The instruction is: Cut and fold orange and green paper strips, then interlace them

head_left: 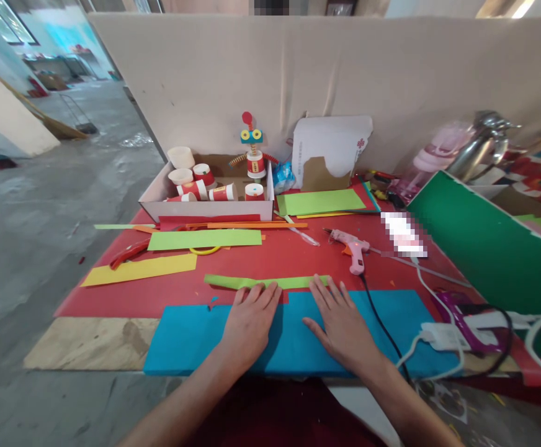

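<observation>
A narrow green paper strip (296, 283), folded or curled along its length, lies across the red table covering. My left hand (252, 316) lies flat with its fingertips on the strip's middle, the fingers close together. Near the strip's right end, my right hand (340, 320) presses down with fingers spread and thumb out to the side. Under both wrists is a blue sheet (187, 335) along the table's front edge. A pink hot glue gun (352, 248) rests just beyond my right hand. Wider green paper (205, 239) and yellow paper (140, 270) lie to the left.
A white box (205, 211) at the back holds paper cups and a small cup robot figure (254, 162). Red-handled scissors (131, 251) lie left. A green board (494, 261), a power strip (442, 336) and cables (382, 323) take up the right side.
</observation>
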Motion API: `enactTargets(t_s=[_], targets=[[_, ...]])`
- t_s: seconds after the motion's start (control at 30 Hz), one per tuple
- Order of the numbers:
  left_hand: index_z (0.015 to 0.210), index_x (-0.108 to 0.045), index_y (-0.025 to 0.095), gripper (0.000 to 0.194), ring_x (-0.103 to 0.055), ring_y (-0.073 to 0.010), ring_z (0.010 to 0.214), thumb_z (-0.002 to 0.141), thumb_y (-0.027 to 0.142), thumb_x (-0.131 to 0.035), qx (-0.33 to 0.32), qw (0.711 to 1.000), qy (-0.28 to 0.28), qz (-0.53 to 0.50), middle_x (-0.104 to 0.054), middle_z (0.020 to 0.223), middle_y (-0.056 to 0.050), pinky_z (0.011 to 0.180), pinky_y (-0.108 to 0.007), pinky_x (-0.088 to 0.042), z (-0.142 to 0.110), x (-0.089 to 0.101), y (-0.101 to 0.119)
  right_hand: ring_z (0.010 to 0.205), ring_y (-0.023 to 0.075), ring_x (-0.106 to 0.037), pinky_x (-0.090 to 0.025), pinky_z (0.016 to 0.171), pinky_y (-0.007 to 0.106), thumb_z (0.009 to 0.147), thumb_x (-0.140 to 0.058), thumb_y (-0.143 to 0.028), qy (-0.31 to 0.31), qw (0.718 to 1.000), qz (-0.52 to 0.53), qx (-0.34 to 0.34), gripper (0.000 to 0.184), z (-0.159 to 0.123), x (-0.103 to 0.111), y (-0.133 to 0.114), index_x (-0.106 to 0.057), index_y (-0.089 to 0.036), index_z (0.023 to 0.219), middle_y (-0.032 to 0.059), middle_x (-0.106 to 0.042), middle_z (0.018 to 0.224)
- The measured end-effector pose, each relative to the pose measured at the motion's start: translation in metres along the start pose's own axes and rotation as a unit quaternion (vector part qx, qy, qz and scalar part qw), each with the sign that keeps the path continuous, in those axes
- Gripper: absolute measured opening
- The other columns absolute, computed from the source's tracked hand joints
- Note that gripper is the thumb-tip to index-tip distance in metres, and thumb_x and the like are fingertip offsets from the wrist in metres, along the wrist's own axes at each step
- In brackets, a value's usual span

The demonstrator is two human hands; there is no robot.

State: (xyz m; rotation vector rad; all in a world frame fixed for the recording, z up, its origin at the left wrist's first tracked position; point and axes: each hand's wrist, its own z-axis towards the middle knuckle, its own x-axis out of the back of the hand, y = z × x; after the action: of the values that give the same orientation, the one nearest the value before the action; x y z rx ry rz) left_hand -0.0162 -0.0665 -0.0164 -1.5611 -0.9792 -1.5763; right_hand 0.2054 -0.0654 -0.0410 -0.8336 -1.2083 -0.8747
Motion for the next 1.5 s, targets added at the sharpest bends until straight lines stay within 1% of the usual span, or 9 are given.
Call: enactTargets(t_s=[0.17, 0.37, 0.47, 0.9, 1.1, 1.2, 1.3, 1.37, 1.5], targets=[[0.14, -0.047, 0.017, 0.059, -0.048, -0.0255, 0.126, 0.082, 0.004, -0.04, -0.004, 1.0, 0.008, -0.013, -0.052, 0.143, -0.01, 0.105, -0.047, -0.034, -0.002, 0.002, -0.007, 0.138, 0.0348, -0.037, -0.03, 0.112, 0.056, 0.094, -0.025, -0.064, 0.011, 0.999, -0.005, -0.036, 0.078, 0.003, 0.012, 0.001, -0.042, -0.007, 0.145, 0.0206, -0.046, 0.145], [0.138, -0.048, 0.017, 0.053, -0.047, -0.0268, 0.128, 0.086, 0.014, -0.046, -0.004, 1.0, -0.008, -0.016, -0.052, 0.142, -0.012, 0.108, -0.049, -0.033, -0.001, 0.007, -0.006, 0.143, 0.0293, -0.03, -0.028, 0.117, 0.048, 0.093, -0.033, -0.063, -0.009, 0.994, 0.067, 0.089, 0.076, 0.022, 0.013, -0.041, -0.039, -0.008, 0.146, 0.0157, -0.04, 0.15], [0.139, -0.048, 0.015, 0.054, -0.046, -0.0277, 0.128, 0.085, 0.015, -0.046, -0.001, 1.0, -0.019, -0.021, -0.053, 0.141, -0.013, 0.108, -0.051, -0.033, -0.001, 0.007, -0.006, 0.142, 0.0285, -0.032, -0.03, 0.116, 0.047, 0.093, -0.033, -0.064, -0.034, 0.991, 0.083, 0.095, 0.077, 0.025, 0.006, -0.048, -0.04, -0.008, 0.146, 0.0158, -0.04, 0.15], [0.142, -0.045, 0.019, 0.063, -0.046, -0.025, 0.128, 0.082, 0.003, -0.036, -0.005, 1.0, 0.017, -0.016, -0.052, 0.143, -0.009, 0.107, -0.05, -0.032, -0.003, -0.001, -0.007, 0.142, 0.0277, -0.031, -0.032, 0.113, 0.05, 0.097, -0.027, -0.058, -0.005, 1.0, 0.028, 0.012, 0.071, 0.003, -0.003, 0.013, -0.027, -0.013, 0.152, 0.0141, -0.037, 0.153], [0.142, -0.044, 0.017, 0.061, -0.046, -0.0255, 0.126, 0.082, 0.004, -0.038, -0.008, 1.0, 0.005, -0.026, -0.051, 0.144, -0.01, 0.106, -0.049, -0.034, -0.002, 0.004, -0.008, 0.135, 0.0341, -0.042, -0.027, 0.113, 0.058, 0.096, -0.028, -0.057, 0.063, 0.994, 0.075, -0.05, 0.066, 0.024, 0.019, 0.006, -0.052, -0.01, 0.137, 0.0194, -0.056, 0.136], [0.141, -0.045, 0.016, 0.056, -0.047, -0.0257, 0.126, 0.086, 0.008, -0.04, -0.002, 1.0, -0.006, -0.031, -0.051, 0.143, -0.01, 0.106, -0.05, -0.034, 0.001, 0.005, -0.006, 0.123, 0.0265, -0.055, -0.041, 0.106, 0.046, 0.098, -0.031, -0.047, 0.111, 0.956, 0.268, -0.033, 0.05, 0.064, 0.029, -0.024, -0.059, -0.016, 0.126, 0.0147, -0.064, 0.127], [0.139, -0.046, 0.017, 0.053, -0.047, -0.0252, 0.126, 0.087, 0.01, -0.042, 0.007, 1.0, -0.013, -0.027, -0.054, 0.14, -0.011, 0.106, -0.048, -0.036, 0.002, 0.004, -0.003, 0.097, 0.0204, -0.067, -0.054, 0.084, 0.035, 0.098, -0.029, -0.047, 0.076, 0.866, 0.491, -0.062, 0.045, 0.104, 0.018, -0.055, -0.065, -0.019, 0.102, 0.0105, -0.071, 0.103], [0.14, -0.045, 0.016, 0.054, -0.046, -0.0246, 0.127, 0.086, 0.009, -0.043, 0.003, 0.999, -0.011, -0.036, -0.054, 0.139, -0.012, 0.107, -0.046, -0.036, 0.0, 0.003, -0.003, 0.078, 0.0189, -0.067, -0.056, 0.07, 0.032, 0.098, -0.023, -0.048, 0.048, 0.818, 0.565, -0.101, 0.049, 0.121, 0.003, -0.067, -0.063, -0.019, 0.092, 0.0096, -0.072, 0.087], [0.134, -0.052, 0.019, 0.052, -0.042, -0.022, 0.132, 0.085, 0.007, -0.04, -0.008, 0.992, 0.08, -0.101, -0.056, 0.137, -0.009, 0.111, -0.043, -0.032, -0.015, 0.01, -0.023, 0.078, 0.0179, -0.065, -0.053, 0.073, 0.031, 0.095, -0.034, -0.046, 0.055, 0.82, 0.563, -0.087, 0.037, 0.127, -0.019, -0.072, -0.059, -0.021, 0.086, 0.0061, -0.069, 0.083]])
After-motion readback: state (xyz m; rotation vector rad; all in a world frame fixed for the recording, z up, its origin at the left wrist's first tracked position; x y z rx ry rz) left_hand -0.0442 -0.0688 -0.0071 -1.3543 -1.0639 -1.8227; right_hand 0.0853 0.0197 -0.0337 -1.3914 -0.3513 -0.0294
